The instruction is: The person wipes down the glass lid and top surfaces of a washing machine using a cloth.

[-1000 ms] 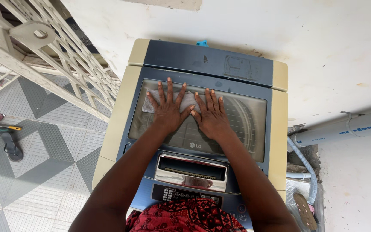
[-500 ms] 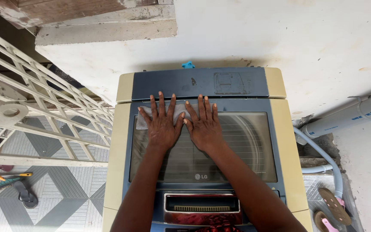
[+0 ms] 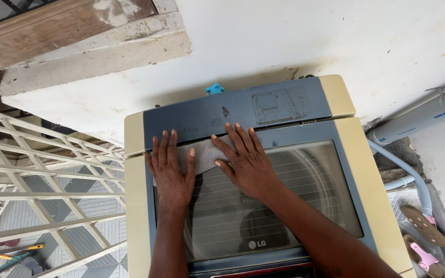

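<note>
A top-loading washing machine [image 3: 135, 206] with cream sides and a dark blue top stands against a white wall. Its lid [image 3: 294, 206] is see-through and closed. A grey cloth [image 3: 203, 154] lies along the far edge of the lid. My left hand [image 3: 170, 172] presses flat on the cloth's left end, fingers spread. My right hand [image 3: 244, 162] presses flat on its right end, fingers pointing to the back panel [image 3: 233, 110]. Both palms are down, pinning the cloth to the surface.
A white metal lattice gate [image 3: 47, 170] stands at the left over a patterned tiled floor, with tools [image 3: 11, 253] lying low left. Grey pipes [image 3: 418, 121] and a hose [image 3: 408, 175] run at the right, above sandals [image 3: 423, 237]. A blue cap [image 3: 214, 89] sits behind the machine.
Both hands slid the cloth away from me to the lid's far edge and then a little left. The view tilted up, so the control panel dropped out of sight.
</note>
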